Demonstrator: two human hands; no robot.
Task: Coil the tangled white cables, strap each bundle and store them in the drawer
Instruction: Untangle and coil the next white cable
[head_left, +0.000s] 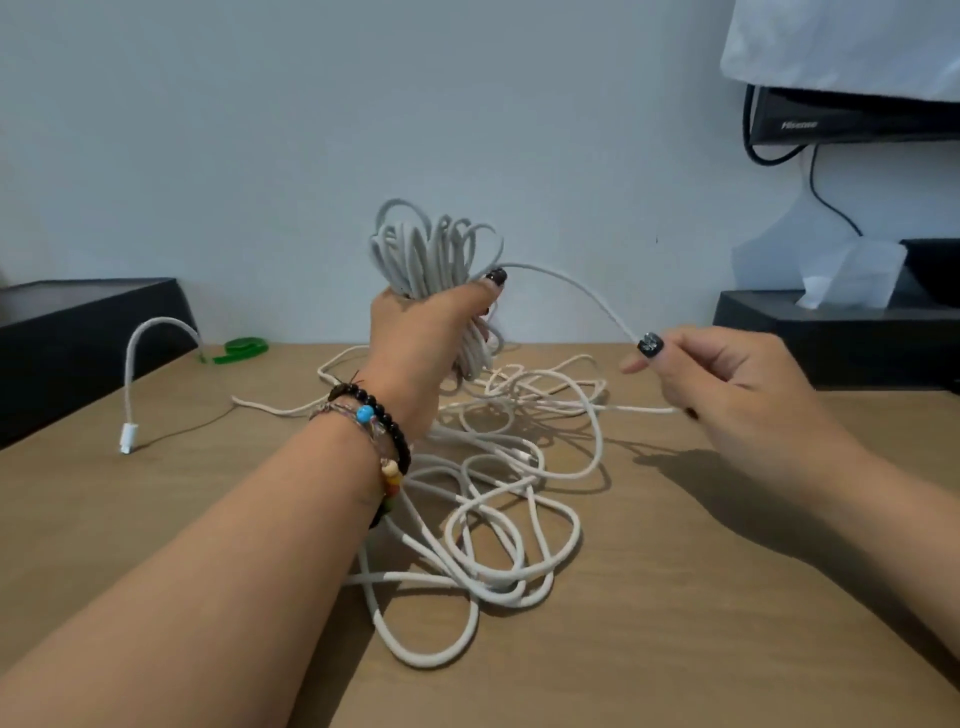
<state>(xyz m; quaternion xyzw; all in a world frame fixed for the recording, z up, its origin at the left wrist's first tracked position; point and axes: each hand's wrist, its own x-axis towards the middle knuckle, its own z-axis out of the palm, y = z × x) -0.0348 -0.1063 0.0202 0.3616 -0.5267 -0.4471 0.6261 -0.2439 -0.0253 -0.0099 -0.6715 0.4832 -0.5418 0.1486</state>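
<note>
**Coil in the left hand, loose cable still heaped on the bench**

The landmark is the tangle (498, 499) of white cable, sprawled over the middle of the wooden bench (675, 649). Far left of it a short white cable (136, 358) arches off a black box (78, 332) and ends in a plug (128, 436) on the bench; just behind that lies a green strap (241, 349). Far right of the tangle a second black box (831, 332) holds tissues (852, 280), under a dark screen (852, 117) on the wall. A bead bracelet (382, 415) on the left wrist and the forearm cover part of the tangle's left side.

Directly above the tangle's far edge, the left hand (421, 338) is wrapped round a coil (434, 254) of looped cable, held upright. One strand (576, 286) runs from the coil to the right hand (727, 384), raised right of the tangle, which pinches it between thumb and forefinger, the other fingers curled.
</note>
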